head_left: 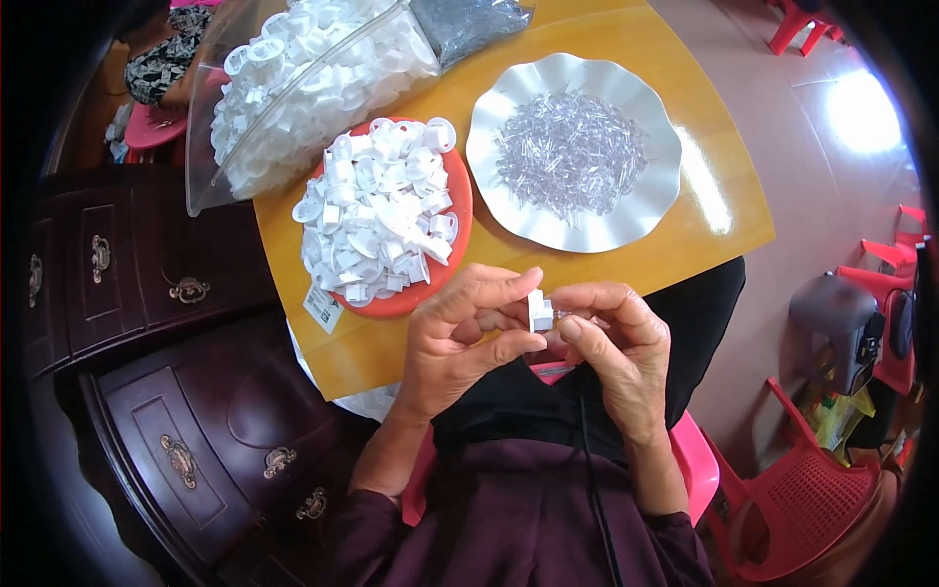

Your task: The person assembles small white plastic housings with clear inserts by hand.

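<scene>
Just off the table's near edge, my left hand (469, 328) pinches a small white plastic part (540, 311) between thumb and fingers. It has a round flange and a square block facing right. From the right, my right hand (616, 338) is closed on a tiny clear pin (558, 315), whose end meets the block; most of it is hidden by my fingertips. Beyond my left hand, a red-orange tray (460, 249) is heaped with similar white parts (377, 210). A white wavy-rimmed plate (499, 210) bears a pile of thin clear plastic pins (572, 152).
A large clear bag (313, 88) of white parts and a grey bag (474, 24) lie at the table's (704, 117) far side. Dark wooden drawers (147, 391) stand left. Red plastic chairs (802, 489) are on the right. Another person's patterned clothing (161, 64) shows far left.
</scene>
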{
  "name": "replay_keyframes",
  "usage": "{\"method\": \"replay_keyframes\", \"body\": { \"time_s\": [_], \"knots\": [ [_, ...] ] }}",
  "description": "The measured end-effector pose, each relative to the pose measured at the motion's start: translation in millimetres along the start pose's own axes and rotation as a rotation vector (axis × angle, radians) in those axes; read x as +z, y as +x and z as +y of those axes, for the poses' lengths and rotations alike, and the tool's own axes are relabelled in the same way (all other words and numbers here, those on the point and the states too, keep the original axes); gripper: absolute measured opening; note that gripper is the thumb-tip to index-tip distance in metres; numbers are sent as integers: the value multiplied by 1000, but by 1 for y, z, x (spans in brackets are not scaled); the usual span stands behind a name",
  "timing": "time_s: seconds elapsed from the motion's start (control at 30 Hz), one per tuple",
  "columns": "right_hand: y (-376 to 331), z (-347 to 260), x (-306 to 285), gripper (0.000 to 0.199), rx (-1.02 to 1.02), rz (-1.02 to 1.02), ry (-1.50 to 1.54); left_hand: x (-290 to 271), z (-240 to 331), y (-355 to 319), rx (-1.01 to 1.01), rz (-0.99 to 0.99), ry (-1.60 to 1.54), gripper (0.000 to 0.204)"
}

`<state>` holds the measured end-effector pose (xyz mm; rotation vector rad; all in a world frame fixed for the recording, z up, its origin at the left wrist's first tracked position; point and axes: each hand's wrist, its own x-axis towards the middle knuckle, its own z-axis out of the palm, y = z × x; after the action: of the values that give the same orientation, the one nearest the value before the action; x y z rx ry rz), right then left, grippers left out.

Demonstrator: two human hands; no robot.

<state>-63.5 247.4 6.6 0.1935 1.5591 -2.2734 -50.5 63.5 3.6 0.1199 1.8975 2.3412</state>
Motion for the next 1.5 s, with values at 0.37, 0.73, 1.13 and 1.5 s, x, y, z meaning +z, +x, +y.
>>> {"method": "replay_keyframes", "body": {
  "time_s": [0.37, 0.73, 1.13, 1.5],
  "knots": [
    [4, 5, -11, 7, -83, -60, 34, 2, 3, 2, 15, -10, 131, 47],
    [9, 5, -6, 6, -229, -47, -185, -5, 9, 12, 13, -27, 306, 41],
    [63, -29, -18, 16, -544, 269, -1178, -110, 122, 104, 687, 416, 1163, 38],
    [77, -26, -15, 12, -503, 273, -1335, -66, 83, 81, 580, 256, 1341, 38]
  ]
}}
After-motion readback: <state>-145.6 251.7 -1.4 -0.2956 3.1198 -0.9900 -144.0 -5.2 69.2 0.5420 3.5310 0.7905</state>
